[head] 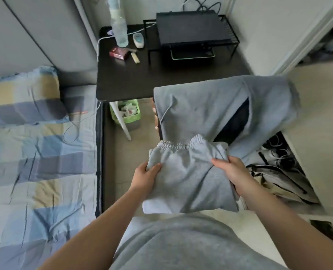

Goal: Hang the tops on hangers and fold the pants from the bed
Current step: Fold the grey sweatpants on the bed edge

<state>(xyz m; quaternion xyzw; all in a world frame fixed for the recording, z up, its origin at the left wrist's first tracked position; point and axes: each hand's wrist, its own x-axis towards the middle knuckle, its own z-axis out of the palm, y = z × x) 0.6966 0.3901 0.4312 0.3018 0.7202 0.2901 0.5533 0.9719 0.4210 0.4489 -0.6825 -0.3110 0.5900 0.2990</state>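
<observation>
Grey fleece pants (189, 178), folded into a thick squarish bundle, are sitting between both hands, out in front of the person's body and over the pale floor beside the bed (35, 152), not touching the mattress. An elastic gathered band is showing along the far edge of the bundle, bunching into ruffles, and the cloth is looking soft and matte, with a few diagonal creases running toward the right corner; the near left corner is appearing paler where light is falling on it. The left hand (146, 176) is gripping the left edge, thumb lying on top and fingers curling underneath out of sight. The right hand (231, 172) is clasping the right edge likewise, thumb pressing on the upper face and the fingers wrapping below. Just beyond the bundle a second grey garment (210, 108) is lying draped, with a thin drawstring (167, 110) dangling across it and a dark slit opening on its right side; what is carrying it is hidden. Farther back a dark counter (142, 78) is bearing a clear bottle (120, 32), a red packet (118, 53) and a black box (189, 28) on a wire rack. A green bin (126, 115) is standing on the floor under the counter's edge, and a checked blue and yellow sheet is covering the bed on the left, with a matching pillow (21, 94) at its head
</observation>
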